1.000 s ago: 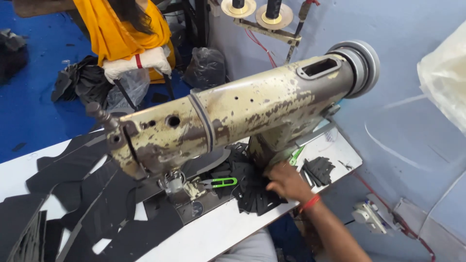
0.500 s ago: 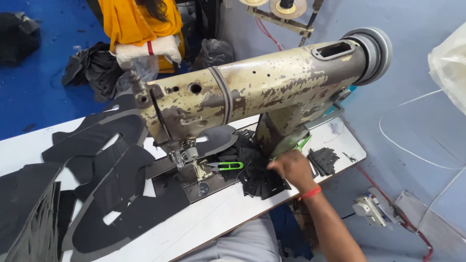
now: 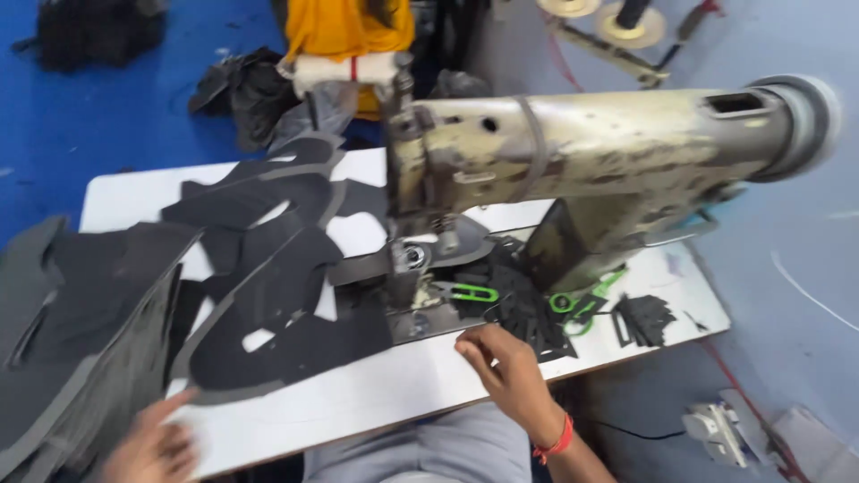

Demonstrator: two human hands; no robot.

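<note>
Withdrawn from the small black offcuts (image 3: 528, 309), the right hand (image 3: 501, 362) rests open, empty; the left hand (image 3: 152, 443), blurred, unreadable, touches black cut fabric pieces (image 3: 268, 344), which could be snagged under the worn cream sewing machine (image 3: 582, 148).

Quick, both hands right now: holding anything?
Left hand: blurred, open, fingertips at the edge of the black fabric piece, gripping nothing.
Right hand: loosely open, empty, on the white table.

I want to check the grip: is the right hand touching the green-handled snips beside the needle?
Apart. In the head view, the right hand lies on the white table, and a strip of table and black scraps shows between it and the snips.
</note>
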